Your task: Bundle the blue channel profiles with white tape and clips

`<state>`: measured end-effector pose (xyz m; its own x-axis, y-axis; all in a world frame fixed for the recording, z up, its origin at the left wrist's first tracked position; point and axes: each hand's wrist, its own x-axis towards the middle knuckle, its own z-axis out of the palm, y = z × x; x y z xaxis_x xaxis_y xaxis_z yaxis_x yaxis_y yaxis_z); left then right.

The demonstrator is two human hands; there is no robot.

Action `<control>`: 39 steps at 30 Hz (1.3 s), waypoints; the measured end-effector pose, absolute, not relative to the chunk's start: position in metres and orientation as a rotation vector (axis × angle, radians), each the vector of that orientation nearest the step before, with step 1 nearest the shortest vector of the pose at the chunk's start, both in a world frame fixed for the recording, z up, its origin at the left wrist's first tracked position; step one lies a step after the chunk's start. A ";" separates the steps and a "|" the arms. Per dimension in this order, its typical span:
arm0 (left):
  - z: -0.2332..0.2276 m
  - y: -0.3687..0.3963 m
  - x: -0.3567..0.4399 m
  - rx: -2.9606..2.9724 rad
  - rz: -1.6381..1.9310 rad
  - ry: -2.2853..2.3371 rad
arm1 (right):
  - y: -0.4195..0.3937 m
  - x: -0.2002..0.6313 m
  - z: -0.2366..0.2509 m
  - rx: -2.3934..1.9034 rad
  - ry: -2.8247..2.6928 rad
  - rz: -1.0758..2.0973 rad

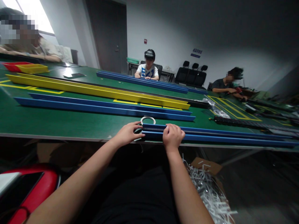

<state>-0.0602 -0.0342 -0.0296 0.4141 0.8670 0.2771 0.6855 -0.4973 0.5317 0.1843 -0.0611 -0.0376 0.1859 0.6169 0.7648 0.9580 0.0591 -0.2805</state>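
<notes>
Green table; left hand, right hand grip blue rail end

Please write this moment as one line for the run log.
left hand: at end of blue rail, beside tape roll | right hand: gripping blue rail | surface: green table

A long yellow rail lay across the green table, with blue rails beside it. Shredded white strips filled a cardboard box below.
</notes>
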 end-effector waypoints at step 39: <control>-0.029 -0.039 -0.055 2.444 0.718 1.417 | -0.061 0.184 -0.037 -1.654 -1.526 -0.523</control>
